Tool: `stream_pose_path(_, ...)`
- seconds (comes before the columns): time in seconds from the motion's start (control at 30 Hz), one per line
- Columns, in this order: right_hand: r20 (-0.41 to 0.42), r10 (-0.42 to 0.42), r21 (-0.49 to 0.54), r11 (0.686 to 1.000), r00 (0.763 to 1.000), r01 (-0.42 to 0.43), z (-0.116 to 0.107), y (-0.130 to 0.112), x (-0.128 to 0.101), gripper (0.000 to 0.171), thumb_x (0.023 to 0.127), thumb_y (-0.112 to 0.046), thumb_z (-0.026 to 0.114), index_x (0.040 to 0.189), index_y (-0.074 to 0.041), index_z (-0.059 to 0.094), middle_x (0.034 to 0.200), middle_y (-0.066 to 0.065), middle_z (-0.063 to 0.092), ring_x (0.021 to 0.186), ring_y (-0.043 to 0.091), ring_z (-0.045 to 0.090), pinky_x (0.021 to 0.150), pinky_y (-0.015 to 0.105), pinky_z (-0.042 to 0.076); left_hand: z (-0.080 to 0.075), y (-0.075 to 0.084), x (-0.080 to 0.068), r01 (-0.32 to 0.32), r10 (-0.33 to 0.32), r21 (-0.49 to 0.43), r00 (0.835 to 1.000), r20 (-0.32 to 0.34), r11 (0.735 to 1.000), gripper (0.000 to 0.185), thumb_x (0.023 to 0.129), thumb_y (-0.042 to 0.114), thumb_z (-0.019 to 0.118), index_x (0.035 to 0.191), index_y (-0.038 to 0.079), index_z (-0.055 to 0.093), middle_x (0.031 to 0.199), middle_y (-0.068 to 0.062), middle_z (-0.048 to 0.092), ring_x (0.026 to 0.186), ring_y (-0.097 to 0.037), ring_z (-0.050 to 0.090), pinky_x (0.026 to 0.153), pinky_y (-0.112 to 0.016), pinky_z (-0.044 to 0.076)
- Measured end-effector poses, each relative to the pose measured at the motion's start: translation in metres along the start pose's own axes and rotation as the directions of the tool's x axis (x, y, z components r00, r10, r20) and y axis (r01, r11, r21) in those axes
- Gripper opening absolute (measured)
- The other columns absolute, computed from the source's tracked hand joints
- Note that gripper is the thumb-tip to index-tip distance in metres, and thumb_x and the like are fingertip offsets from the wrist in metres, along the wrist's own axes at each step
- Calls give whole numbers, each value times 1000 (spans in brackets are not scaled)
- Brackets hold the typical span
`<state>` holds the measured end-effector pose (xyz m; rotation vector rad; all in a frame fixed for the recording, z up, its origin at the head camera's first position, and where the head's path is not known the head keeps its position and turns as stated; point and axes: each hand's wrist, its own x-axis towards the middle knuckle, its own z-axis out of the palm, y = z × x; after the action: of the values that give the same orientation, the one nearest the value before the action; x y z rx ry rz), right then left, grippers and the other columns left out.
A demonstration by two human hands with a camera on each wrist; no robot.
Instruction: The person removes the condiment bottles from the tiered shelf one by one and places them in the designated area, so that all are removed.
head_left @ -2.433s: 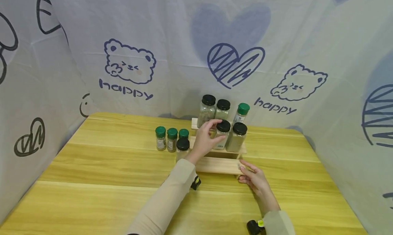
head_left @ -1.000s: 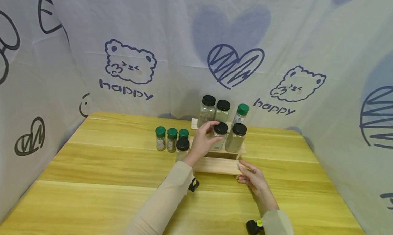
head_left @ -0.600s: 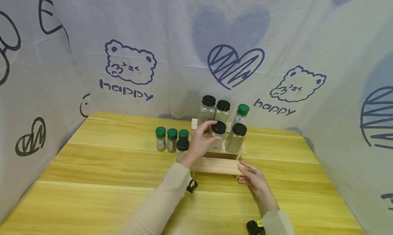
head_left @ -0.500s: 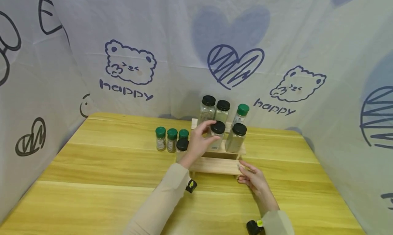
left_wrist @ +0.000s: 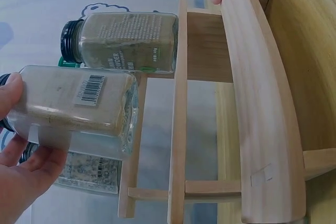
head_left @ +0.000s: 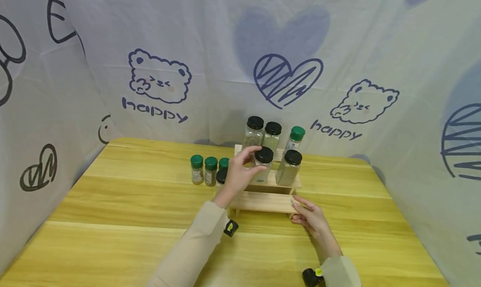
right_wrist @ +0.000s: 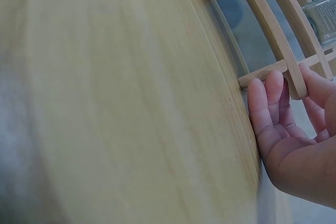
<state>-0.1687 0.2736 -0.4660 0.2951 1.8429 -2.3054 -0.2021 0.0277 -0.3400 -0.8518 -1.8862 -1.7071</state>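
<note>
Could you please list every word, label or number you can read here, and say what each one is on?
"happy": on the backdrop cloth, under the left bear.
"happy": on the same cloth, under the right bear.
Barcode and label on the jar held by the left hand: too small to read.
Print on the jar beside it: blurred, unreadable.
Labels of the green-capped jars: too small to read.

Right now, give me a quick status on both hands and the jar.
Left hand grips black-lidded spice jar, lifted off the rack's middle step. Right hand rests on wooden rack, front corner. Neighbour jar close beside.
</note>
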Motion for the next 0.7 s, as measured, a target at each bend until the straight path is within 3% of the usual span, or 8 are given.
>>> stream_pose_path(0.2, 15, 9, 14, 1000, 1000, -10, -1, -1, 0, 26, 88, -5, 55, 109, -20, 62, 74, 4, 65, 59, 14, 63, 62, 29, 53, -4, 3, -2, 2, -2, 15, 1000, -1, 1000, 43, 67, -10, 70, 107, -14, 54, 104, -28, 57, 86, -39, 58, 73, -47, 48)
stream_pose_path(0.47, -6, 10, -2, 1000, 1000, -10, 1, -1, 0, 39, 88, -4, 54, 127, -5, 49, 73, 5, 64, 58, 14, 62, 61, 29, 53, -8, 7, -6, -1, 1, 17, 1000, -20, 1000, 44, 67, -10, 71, 107, -14, 55, 103, -27, 58, 86, -39, 59, 74, -48, 48)
stream_pose_path(0.7, -17, 6, -13, 1000, 1000, -6, 2, -1, 0, 43, 88, -4, 54, 130, 0, 42, 75, 5, 64, 58, 14, 62, 61, 29, 53, -14, 13, -6, 12, -13, -13, 1000, -16, 1000, 44, 68, -10, 70, 108, -14, 54, 101, -27, 58, 85, -38, 59, 75, -48, 48)
